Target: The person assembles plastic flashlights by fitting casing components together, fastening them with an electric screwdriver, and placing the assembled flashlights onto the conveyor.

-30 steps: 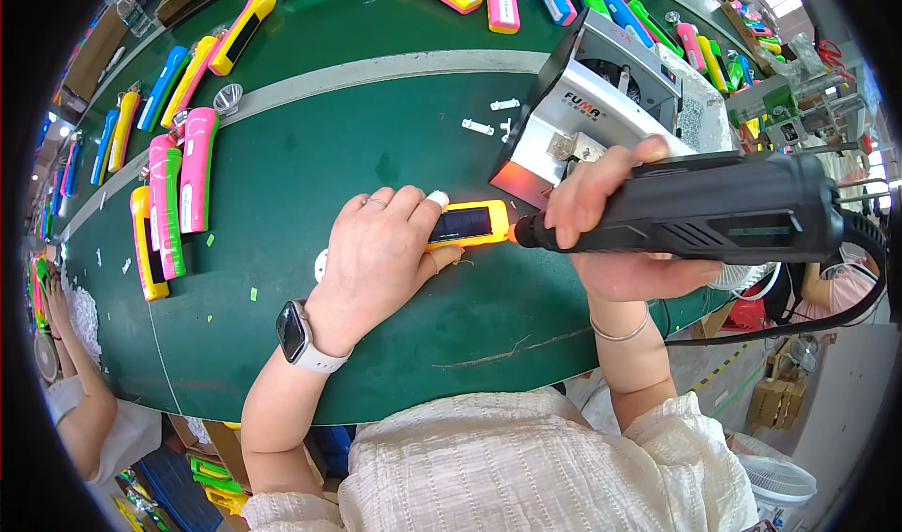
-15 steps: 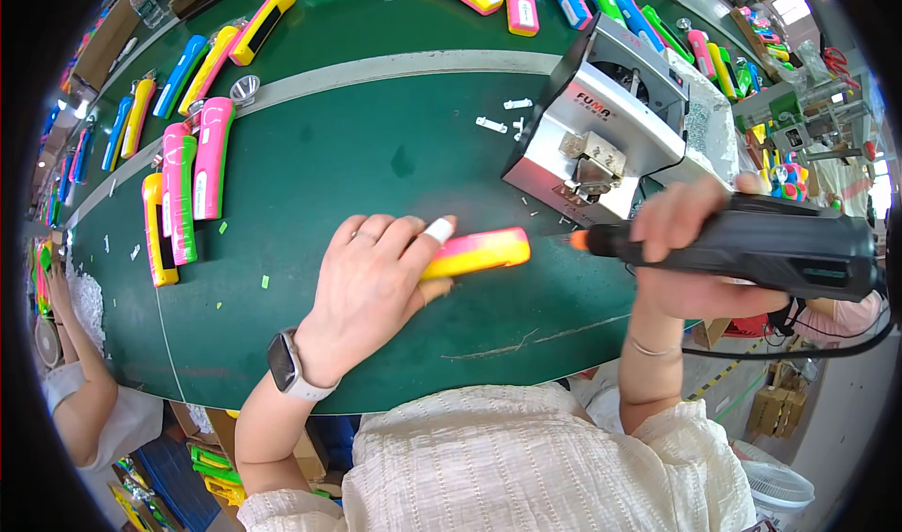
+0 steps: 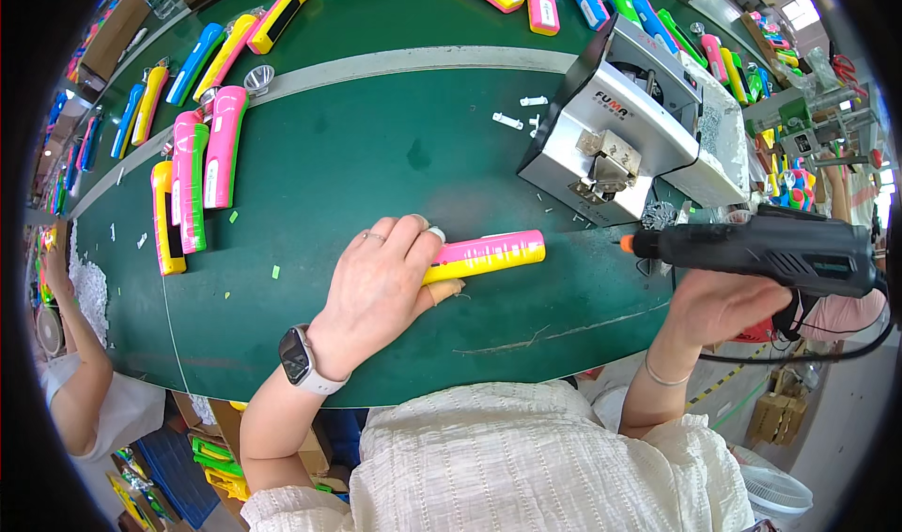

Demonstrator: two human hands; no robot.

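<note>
the left hand (image 3: 381,274) has its fingers clamped on a pink-and-yellow flashlight (image 3: 498,256), toward the front edge of the green surface (image 3: 376,147). by the right edge, the right hand (image 3: 722,307) is at a black screwdriver (image 3: 761,252); whether its fingers grip, i cannot tell.

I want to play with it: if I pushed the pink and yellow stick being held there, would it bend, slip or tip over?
The stick is probably stiff, because its outline looks straight. It might feel slippery, since its surface has shiny glints. It likely wouldn't tip over, as it lies lengthwise on the table.
</note>
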